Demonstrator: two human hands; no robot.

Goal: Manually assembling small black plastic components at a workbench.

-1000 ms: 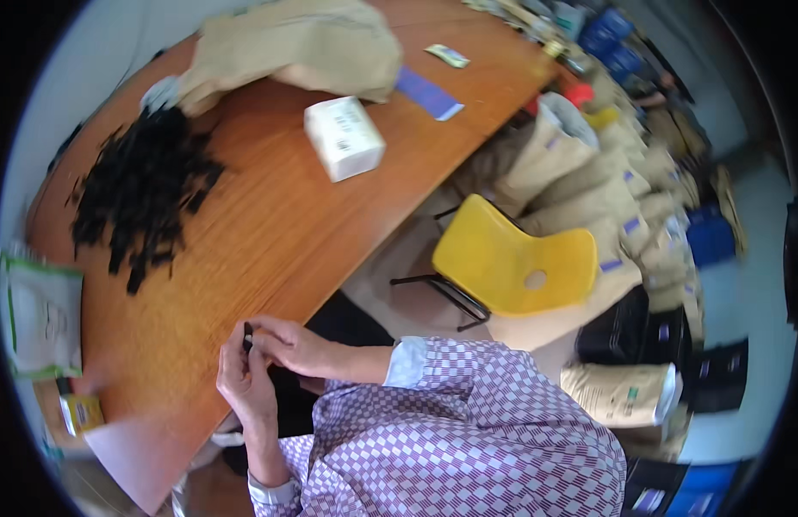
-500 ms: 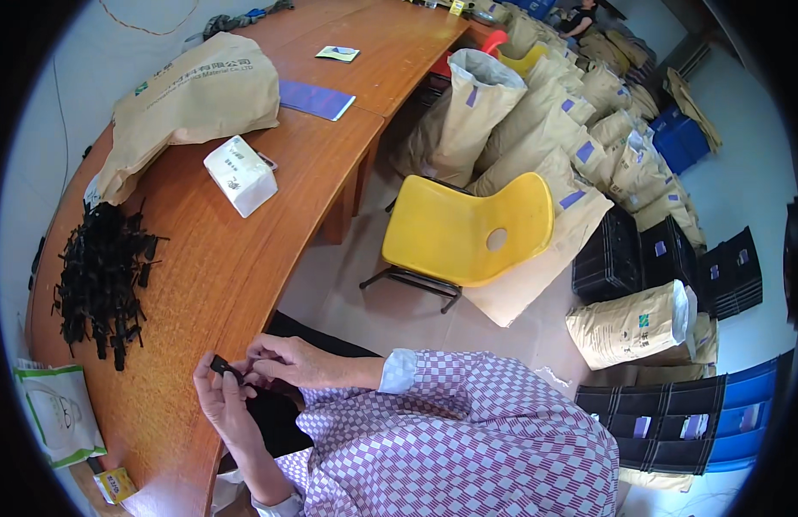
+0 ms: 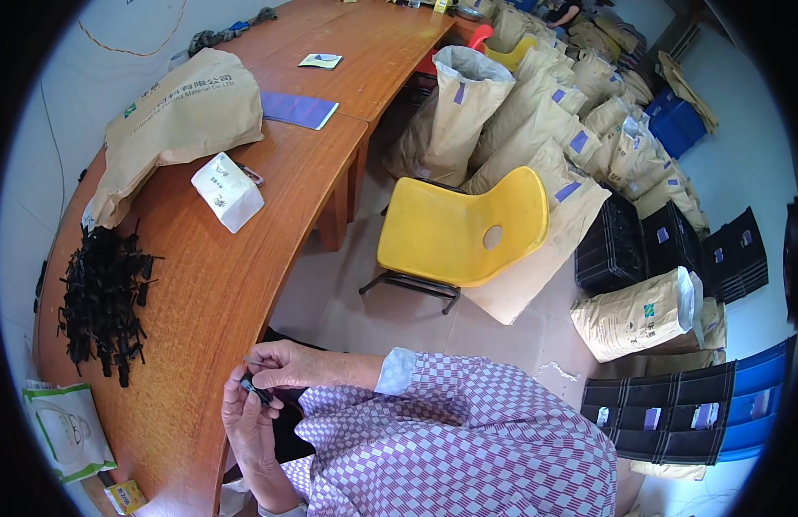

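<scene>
- A small black piece (image 3: 257,393) is gripped by the left hand (image 3: 246,424), near the edge of the bench (image 3: 192,327).
- The right hand (image 3: 288,365) is curled over the piece's upper end; whether anything is gripped by it cannot be told.
- A heap of black parts (image 3: 104,306) is borne by the bench.

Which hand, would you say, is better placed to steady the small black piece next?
Probably the left hand: its thumb and fingers hold the small black piece, while the right hand comes in from the right, near the piece's upper end.
</scene>
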